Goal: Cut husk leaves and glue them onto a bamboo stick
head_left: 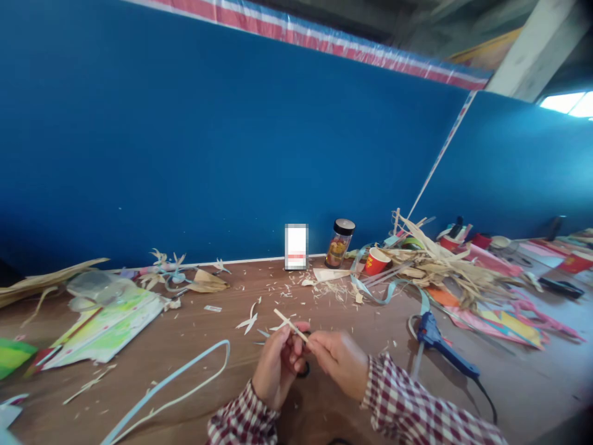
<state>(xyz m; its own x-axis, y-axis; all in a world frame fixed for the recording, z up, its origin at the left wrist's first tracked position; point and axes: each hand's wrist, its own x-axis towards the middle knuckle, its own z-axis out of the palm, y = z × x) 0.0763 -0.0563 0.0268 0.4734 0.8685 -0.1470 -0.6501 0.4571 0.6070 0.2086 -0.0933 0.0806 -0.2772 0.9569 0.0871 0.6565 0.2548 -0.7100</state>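
Both hands meet over the front middle of the table around a thin, pale stick (288, 322), perhaps wood or stalk, which slants up to the left. My left hand (274, 366) has its thumb and fingers closed on the middle of the stick. Pinched in my right hand (340, 361) is its lower right end. Beneath my left hand, what look like scissors show a grey blade tip (262, 334) and a black handle (304, 371); the rest is hidden. White leaf-shaped scraps (249, 322) lie just beyond the hands.
A blue glue gun (442, 346) lies to the right, near dried husks (445, 266), a red paper cup (377, 262) and a dark-lidded jar (340, 244). On the left are a light blue strip (171, 378) and a painted sheet (111, 327). A blue partition (231, 136) stands behind.
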